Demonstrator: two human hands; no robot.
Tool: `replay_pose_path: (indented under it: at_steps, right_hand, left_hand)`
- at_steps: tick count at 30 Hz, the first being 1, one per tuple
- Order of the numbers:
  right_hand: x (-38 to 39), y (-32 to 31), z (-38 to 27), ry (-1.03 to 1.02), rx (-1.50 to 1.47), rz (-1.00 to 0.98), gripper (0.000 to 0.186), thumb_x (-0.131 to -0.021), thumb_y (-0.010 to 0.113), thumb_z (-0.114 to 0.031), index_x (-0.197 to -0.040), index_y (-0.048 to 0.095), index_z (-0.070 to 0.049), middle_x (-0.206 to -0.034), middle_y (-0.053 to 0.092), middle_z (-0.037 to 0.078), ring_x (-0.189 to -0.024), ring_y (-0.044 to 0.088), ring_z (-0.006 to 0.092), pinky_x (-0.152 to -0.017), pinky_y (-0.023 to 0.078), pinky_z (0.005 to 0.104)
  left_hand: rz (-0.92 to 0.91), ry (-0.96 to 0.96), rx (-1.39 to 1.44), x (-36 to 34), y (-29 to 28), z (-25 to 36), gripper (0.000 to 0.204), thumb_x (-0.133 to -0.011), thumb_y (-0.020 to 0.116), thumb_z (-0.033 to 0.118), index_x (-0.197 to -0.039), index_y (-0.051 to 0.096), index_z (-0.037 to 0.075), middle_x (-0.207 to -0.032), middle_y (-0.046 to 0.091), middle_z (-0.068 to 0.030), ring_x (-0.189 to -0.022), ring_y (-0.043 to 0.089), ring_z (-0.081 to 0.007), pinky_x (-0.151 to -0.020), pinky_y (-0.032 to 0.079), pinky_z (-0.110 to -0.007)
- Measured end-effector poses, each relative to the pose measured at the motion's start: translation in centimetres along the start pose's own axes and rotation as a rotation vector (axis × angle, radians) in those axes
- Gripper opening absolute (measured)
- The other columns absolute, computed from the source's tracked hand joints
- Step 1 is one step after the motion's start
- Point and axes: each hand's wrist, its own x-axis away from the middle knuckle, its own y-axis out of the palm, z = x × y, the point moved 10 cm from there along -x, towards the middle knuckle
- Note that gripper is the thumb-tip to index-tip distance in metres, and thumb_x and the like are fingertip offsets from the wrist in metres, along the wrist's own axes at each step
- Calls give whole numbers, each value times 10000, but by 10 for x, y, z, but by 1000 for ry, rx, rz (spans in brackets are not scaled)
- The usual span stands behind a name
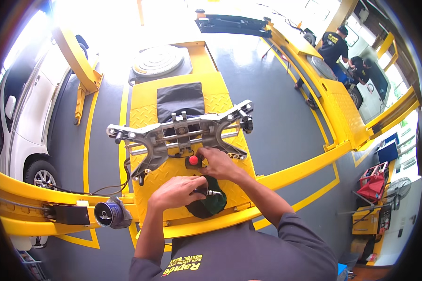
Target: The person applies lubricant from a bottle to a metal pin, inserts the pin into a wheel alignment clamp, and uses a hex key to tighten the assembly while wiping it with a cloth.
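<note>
At far left, a white car (37, 103) stands beside the lift, its alloy wheel (41, 174) toward the bay. Next, a dark blue can (109, 214) sits on the yellow rail. At centre, a metal wheel clamp (182, 131) lies on the near half of the yellow platform (215, 86), overlapping the near edge of a black mat (180, 97). Its long axis runs left to right across the platform, the right end canted away from the person. The left hand (177, 193), fingers curled, grasps a dark metal-tipped piece (214, 192) above a dark green cloth item (206, 209); the bright tip points right, its axis nearly level across the view. Just beyond, a red-knobbed piece (193, 160) sits at the near side of the clamp; the right hand (216, 163) appears to pinch it, though whether it is joined to the clamp cannot be told. Work is judged under way: the clamp is laid out, off any wheel, with both pieces in hand and handling unfinished. At far right, a pedestal fan (399, 188) stands.
</note>
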Motion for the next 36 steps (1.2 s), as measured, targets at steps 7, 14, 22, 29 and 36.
replay_pose_path:
  at_steps: [7,14,22,29,36]
  right_hand:
    - [27,-78,-55,-206,-286,396,314,-895,822,-127,-1138,659,-13,-952,761,146,-803,749,226,-734,581,363]
    - [55,-169,-83,-160,-268,707,454,-891,819,-52,-1332,732,-117,-1162,782,92,-794,690,105,-656,556,281]
    - [94,-145,-78,-492,103,1151,456,-875,800,8,-1285,772,-190,-1384,757,79,-1083,800,253,-757,664,290]
    - [91,-135,-82,-513,361,1122,459,-893,831,-91,-1301,759,-288,-1398,746,35,-1124,795,270,-856,687,380]
    - [96,-135,-85,-617,373,1153,396,-918,827,-114,-1271,780,-286,-1382,757,25,-1133,792,253,-873,685,369]
  left_hand:
    - [489,187,3,43,-107,40,341,-846,913,102,-1160,782,91,-1067,771,-103,-961,761,-325,-855,612,-404]
    - [1104,93,376,80,-128,-8,337,-892,871,38,-1210,763,66,-1061,790,-98,-990,782,-229,-894,598,-351]
    - [1081,59,84,72,-116,-2,315,-946,833,79,-1246,737,56,-1137,769,-134,-1040,774,-318,-890,603,-398]
    - [1026,54,16,64,-107,1,310,-953,830,97,-1252,745,76,-1154,771,-127,-1039,754,-340,-890,602,-419]
    - [1043,94,-19,63,-104,4,312,-929,846,108,-1229,763,85,-1142,780,-118,-1048,752,-336,-907,602,-421]
